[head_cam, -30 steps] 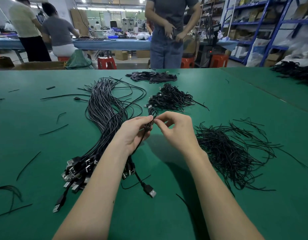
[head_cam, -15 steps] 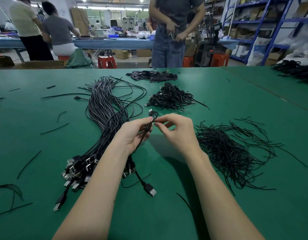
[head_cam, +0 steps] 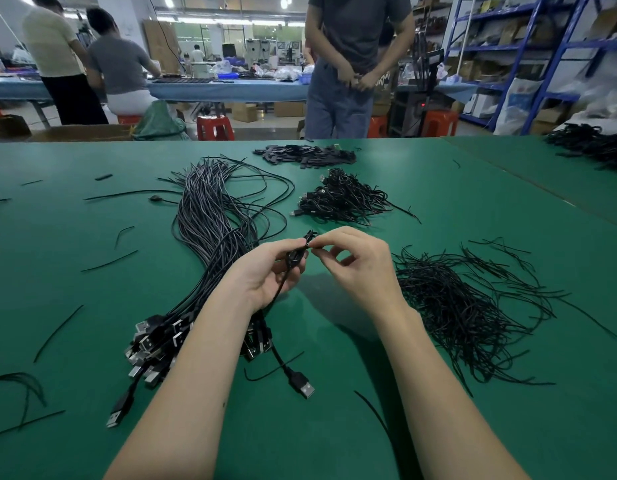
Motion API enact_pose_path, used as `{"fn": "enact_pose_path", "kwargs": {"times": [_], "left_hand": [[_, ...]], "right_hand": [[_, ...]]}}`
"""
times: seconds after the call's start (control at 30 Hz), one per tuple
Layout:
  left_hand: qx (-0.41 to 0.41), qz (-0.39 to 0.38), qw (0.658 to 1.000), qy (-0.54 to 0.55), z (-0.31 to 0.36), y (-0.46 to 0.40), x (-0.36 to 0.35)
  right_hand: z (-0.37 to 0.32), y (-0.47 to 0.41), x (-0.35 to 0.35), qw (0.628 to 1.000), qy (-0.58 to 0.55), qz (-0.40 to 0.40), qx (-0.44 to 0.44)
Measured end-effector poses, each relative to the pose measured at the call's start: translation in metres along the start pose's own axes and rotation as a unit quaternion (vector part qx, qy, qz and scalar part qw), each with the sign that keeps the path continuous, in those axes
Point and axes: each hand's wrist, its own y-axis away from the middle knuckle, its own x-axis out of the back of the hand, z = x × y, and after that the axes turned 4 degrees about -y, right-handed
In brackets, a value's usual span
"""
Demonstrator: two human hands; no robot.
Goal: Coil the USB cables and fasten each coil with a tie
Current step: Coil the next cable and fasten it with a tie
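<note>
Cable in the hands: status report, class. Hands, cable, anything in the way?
Left hand grips the coil. Right hand pinches its top. Cable's plug lies on the table. Nothing in the way.

Most of the coiled cable is hidden inside the left hand. Whether a tie is pinched by the right hand cannot be told. Both forearms are cut off at the bottom edge.

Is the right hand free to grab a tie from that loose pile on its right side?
Probably not yet. The right hand pinches the coiled cable that the left hand holds. The pile of ties lies beside it on the table, with nothing between; it would have to let go first.
</note>
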Motion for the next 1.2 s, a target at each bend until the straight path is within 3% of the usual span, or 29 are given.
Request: {"fn": "enact_pose_path", "kwargs": {"times": [0.4, 0.53, 0.6, 0.67, 0.7, 0.73, 0.83, 0.87, 0.9, 0.93, 0.97, 1.0, 1.07, 1.1, 1.13, 1.2], "left_hand": [[0.045, -0.042, 0.997, 0.035, 0.005, 0.006, 0.006], [0.010, -0.034, 0.999, 0.006, 0.002, 0.003, 0.007], [-0.051, -0.012, 0.998, -0.029, -0.003, -0.001, 0.004], [-0.146, 0.028, 0.987, -0.053, -0.008, -0.005, 0.002], [-0.194, 0.043, 0.978, -0.068, -0.010, -0.006, 0.002], [-0.235, 0.052, 0.967, -0.088, -0.011, -0.007, 0.001], [-0.308, 0.054, 0.940, -0.140, -0.014, -0.007, -0.002], [-0.332, 0.053, 0.928, -0.159, -0.014, -0.008, -0.002], [-0.357, 0.053, 0.915, -0.181, -0.014, -0.008, -0.002], [-0.371, 0.054, 0.906, -0.195, -0.014, -0.008, -0.002], [-0.368, 0.058, 0.908, -0.193, -0.013, -0.009, -0.002], [-0.343, 0.063, 0.922, -0.170, -0.012, -0.009, -0.001], [-0.259, 0.060, 0.961, -0.081, -0.010, -0.010, -0.001], [-0.220, 0.054, 0.973, -0.041, -0.010, -0.010, 0.000], [-0.190, 0.052, 0.980, -0.017, -0.009, -0.011, 0.001], [-0.161, 0.046, 0.986, -0.004, -0.008, -0.012, 0.004]], "right_hand": [[0.002, -0.005, 0.003, 0.999, -0.041, -0.016, 0.025], [-0.001, -0.005, 0.003, 0.999, -0.032, -0.001, 0.010], [-0.004, -0.004, 0.002, 0.998, -0.050, 0.003, -0.043], [-0.010, -0.005, -0.001, 0.975, -0.129, -0.010, -0.180], [-0.013, -0.006, -0.002, 0.938, -0.214, -0.011, -0.273], [-0.017, -0.007, -0.003, 0.870, -0.328, -0.009, -0.368], [-0.026, -0.010, 0.002, 0.580, -0.595, 0.004, -0.557], [-0.026, -0.010, 0.004, 0.511, -0.640, 0.007, -0.573], [-0.028, -0.010, 0.004, 0.475, -0.666, 0.009, -0.575], [-0.030, -0.009, 0.003, 0.471, -0.672, 0.010, -0.571], [-0.032, -0.009, 0.002, 0.505, -0.656, 0.008, -0.561], [-0.032, -0.009, 0.000, 0.583, -0.609, 0.005, -0.538], [-0.028, -0.007, -0.005, 0.794, -0.429, 0.005, -0.432], [-0.025, -0.006, -0.006, 0.873, -0.326, 0.006, -0.361], [-0.022, -0.005, -0.007, 0.926, -0.236, 0.008, -0.293], [-0.015, -0.002, -0.006, 0.980, -0.105, 0.011, -0.166]]}}
